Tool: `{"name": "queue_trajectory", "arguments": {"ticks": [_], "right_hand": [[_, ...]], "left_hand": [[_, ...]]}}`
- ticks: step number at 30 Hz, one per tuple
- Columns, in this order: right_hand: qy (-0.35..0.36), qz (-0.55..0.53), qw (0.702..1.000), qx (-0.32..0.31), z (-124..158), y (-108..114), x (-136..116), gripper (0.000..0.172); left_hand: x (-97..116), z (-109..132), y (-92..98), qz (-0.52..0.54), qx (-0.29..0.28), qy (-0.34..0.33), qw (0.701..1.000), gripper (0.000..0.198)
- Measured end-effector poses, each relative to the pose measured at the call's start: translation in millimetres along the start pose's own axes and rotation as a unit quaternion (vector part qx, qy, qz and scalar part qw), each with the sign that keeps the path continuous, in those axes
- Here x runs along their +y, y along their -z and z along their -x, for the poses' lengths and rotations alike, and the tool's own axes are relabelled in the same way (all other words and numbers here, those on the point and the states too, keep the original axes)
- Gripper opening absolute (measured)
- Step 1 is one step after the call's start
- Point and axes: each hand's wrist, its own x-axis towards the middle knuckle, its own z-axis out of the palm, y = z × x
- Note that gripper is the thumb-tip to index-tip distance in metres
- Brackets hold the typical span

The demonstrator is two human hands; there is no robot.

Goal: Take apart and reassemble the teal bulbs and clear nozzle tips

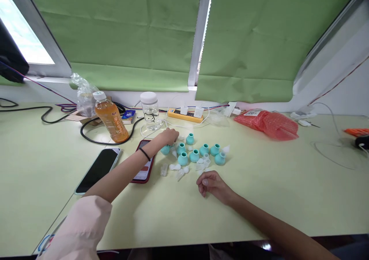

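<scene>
My left hand (169, 136) reaches across to the far left of a group of small turquoise round-bodied pots with narrow necks. Its fingers are bent down and together; what they hold, if anything, is hidden. Just below it sits a turquoise pot (165, 149), partly covered by the wrist. Another turquoise pot (190, 139) stands to the right of the fingertips. My right hand (212, 185) rests on the table in front of the group, fingers loosely curled with nothing visible in them. Nearest to it are small clear and white plastic pieces (203, 163).
A phone with a red case (143, 174) lies under my left forearm, another phone (99, 169) to its left. Behind stand an orange drink bottle (112, 118), a clear lidded cup (150, 112) and a yellow power strip (184, 115). A red bubble-wrap bag (268, 124) lies back right.
</scene>
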Motion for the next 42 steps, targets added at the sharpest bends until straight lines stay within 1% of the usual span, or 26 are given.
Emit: {"name": "queue_trajectory", "arguments": {"ticks": [2, 4, 8, 10, 13, 16, 19, 23, 25, 28, 29, 30, 31, 32, 33, 34, 35, 36, 37, 38, 40, 42], "right_hand": [[-0.002, 0.0, 1.0, 0.0, 0.4, -0.4, -0.5, 0.015], [-0.003, -0.001, 1.0, 0.002, 0.6, -1.0, -0.9, 0.016], [-0.005, -0.001, 1.0, 0.002, 0.6, -1.9, -1.4, 0.017], [-0.006, 0.0, 1.0, 0.001, 0.5, -1.6, -1.2, 0.017], [-0.003, -0.001, 1.0, -0.001, 0.3, -0.5, -0.5, 0.017], [-0.004, 0.001, 1.0, -0.005, 0.0, 0.3, 0.2, 0.017], [-0.006, 0.003, 1.0, -0.004, -0.3, 0.5, 0.7, 0.018], [-0.005, 0.005, 1.0, -0.003, -0.4, 0.5, 0.7, 0.018], [-0.004, 0.009, 1.0, -0.004, -0.4, 0.6, 0.5, 0.018], [0.001, 0.026, 1.0, 0.001, 0.1, 0.2, 0.1, 0.018], [0.008, 0.041, 0.999, 0.008, 0.6, -0.2, 0.1, 0.018], [0.017, 0.064, 0.998, 0.017, 1.3, -0.8, 0.3, 0.018], [0.029, 0.095, 0.995, 0.029, 2.2, -1.7, 0.7, 0.017], [0.045, 0.133, 0.989, 0.042, 3.2, -2.8, 1.4, 0.017], [0.068, 0.179, 0.98, 0.058, 4.3, -4.2, 2.4, 0.015], [0.101, 0.232, 0.964, 0.076, 5.5, -5.7, 3.7, 0.013], [0.141, 0.288, 0.942, 0.094, 6.5, -7.2, 5.2, 0.011], [0.185, 0.344, 0.914, 0.111, 7.4, -8.7, 6.7, 0.009], [0.228, 0.394, 0.881, 0.127, 8.0, -9.8, 8.0, 0.009], [0.264, 0.437, 0.848, 0.14, 8.3, -10.5, 9.0, 0.011], [0.31, 0.504, 0.791, 0.152, 8.2, -10.2, 9.1, 0.018], [0.338, 0.558, 0.739, 0.167, 7.2, -7.9, 6.8, 0.021]], "left_hand": [[-2.8, -2.0, 4.9, 0.007, -0.017, -0.002, 1.0, 0.029], [-10.4, -1.9, 12.8, 0.018, -0.031, -0.001, 0.999, 0.032], [-36.2, 3.4, 31.9, 0.055, -0.033, 0.01, 0.998, 0.035], [-48.7, 7.2, 36.4, 0.085, -0.026, 0.019, 0.996, 0.035], [-59.3, 12.7, 29.8, 0.142, -0.02, 0.037, 0.989, 0.034], [-60.2, 16.6, 12.5, 0.183, -0.003, 0.054, 0.982, 0.034], [-58.2, 19.1, -1.8, 0.191, 0.025, 0.062, 0.979, 0.035], [-57.7, 21.7, -6.5, 0.165, 0.055, 0.061, 0.983, 0.034], [-57.5, 23.4, -4.4, 0.145, 0.074, 0.066, 0.984, 0.036], [-53.0, 30.5, 1.9, 0.117, 0.107, 0.087, 0.983, 0.05], [-49.2, 35.1, 4.3, 0.108, 0.128, 0.099, 0.981, 0.054], [-43.9, 41.0, 6.4, 0.098, 0.155, 0.109, 0.977, 0.055], [-36.8, 48.3, 7.7, 0.088, 0.19, 0.122, 0.97, 0.052], [-28.1, 56.8, 7.8, 0.069, 0.272, 0.132, 0.951, 0.046], [-17.7, 66.1, 6.4, 0.056, 0.347, 0.128, 0.927, 0.04], [-6.1, 75.8, 3.4, 0.046, 0.387, 0.108, 0.915, 0.034], [6.2, 85.4, -1.3, 0.035, 0.393, 0.078, 0.915, 0.028], [18.8, 94.2, -7.3, 0.018, 0.368, 0.038, 0.929, 0.024], [30.8, 101.8, -14.1, -0.003, 0.319, -0.002, 0.948, 0.023], [41.9, 107.8, -21.2, -0.027, 0.275, -0.031, 0.961, 0.023], [58.9, 114.7, -34.3, -0.072, 0.205, -0.065, 0.974, 0.022], [68.1, 116.0, -43.5, -0.096, 0.169, -0.079, 0.978, 0.022]]}}
